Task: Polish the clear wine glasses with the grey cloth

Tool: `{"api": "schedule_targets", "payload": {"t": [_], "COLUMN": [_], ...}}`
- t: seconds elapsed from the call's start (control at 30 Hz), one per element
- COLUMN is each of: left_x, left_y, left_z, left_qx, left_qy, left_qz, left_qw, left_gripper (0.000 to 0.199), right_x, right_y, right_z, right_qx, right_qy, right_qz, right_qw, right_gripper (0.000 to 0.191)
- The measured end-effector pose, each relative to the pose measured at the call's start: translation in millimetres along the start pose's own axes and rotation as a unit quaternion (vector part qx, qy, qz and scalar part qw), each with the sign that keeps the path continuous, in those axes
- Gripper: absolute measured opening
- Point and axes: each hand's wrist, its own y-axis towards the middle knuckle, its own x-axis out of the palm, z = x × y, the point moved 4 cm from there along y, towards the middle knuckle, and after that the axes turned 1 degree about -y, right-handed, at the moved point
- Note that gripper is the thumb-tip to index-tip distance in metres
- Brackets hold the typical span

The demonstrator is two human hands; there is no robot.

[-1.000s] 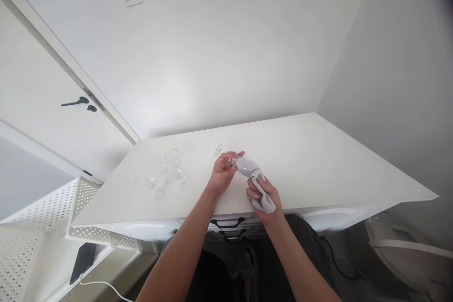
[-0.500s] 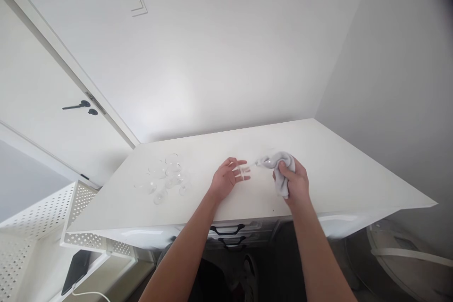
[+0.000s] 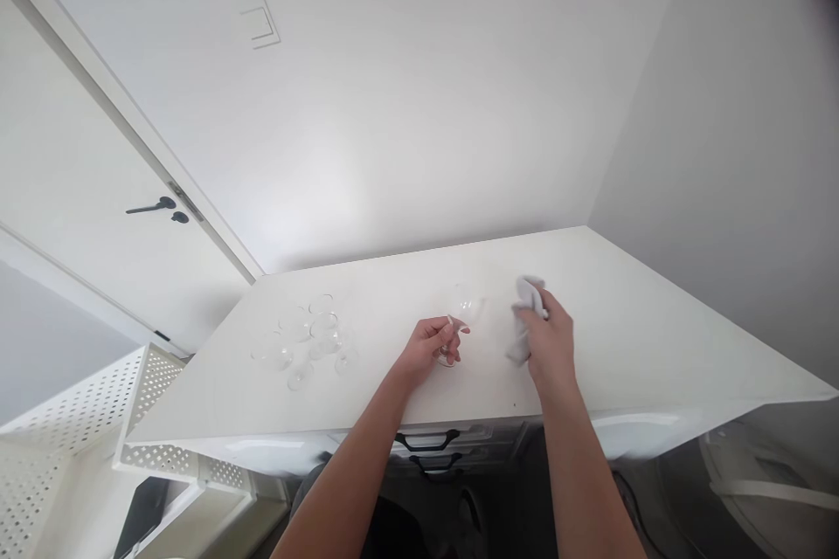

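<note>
Stemmed glass in the left hand, soft cloth in the right

Above the white, smooth-topped table [image 3: 629, 323], the left hand [image 3: 423, 354] has its fingers closed around the narrow stem of a clear, round-bowled stemmed glass [image 3: 464, 307]. The bowl lies beyond the fingertips, and the foot shows below them, near the tabletop; whether it touches the surface cannot be told. To the right, apart from the glass, the right hand [image 3: 554, 336] has a light grey, crumpled fabric cloth [image 3: 520, 349] bunched between thumb and fingers, its loose ends hanging out and slightly blurred.

The glass looks light, rigid and fragile, and its polished wall is likely slippery. The stem seems the natural place for a light pinch, since it leaves the bowl untouched; squeezing the thin rim or twisting bowl against stem could crack it. The cloth looks soft and limp, weighs little, and can be gathered anywhere, though its slack folds could snag on a stem or foot.

On the left part of the table sits a close group of clear glasses [image 3: 324, 327], so transparent that their edges are hard to separate, and some may be touching.
</note>
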Motion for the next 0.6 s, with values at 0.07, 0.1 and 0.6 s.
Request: {"api": "schedule_targets", "payload": {"t": [0.07, 0.1, 0.6], "left_x": [0.2, -0.3, -4.6], "left_y": [0.0, 0.0, 0.7], "left_z": [-0.8, -2.0, -9.6], "left_qx": [0.003, 0.006, 0.012], "left_qy": [0.017, 0.024, 0.016], "left_qz": [-0.006, -0.009, -0.011], "left_qw": [1.000, 1.000, 1.000], "left_gripper": [0.056, 0.055, 0.049], "right_x": [9.7, 13.9, 8.1], "right_y": [-3.4, -6.2, -14.3], "right_z": [2.1, 1.8, -1.5], "right_qx": [0.062, 0.083, 0.108], "right_qy": [0.044, 0.056, 0.035], "right_qz": [-0.123, -0.174, -0.295], "right_qw": [0.990, 0.980, 0.949], "right_gripper": [0.041, 0.042, 0.065]}}
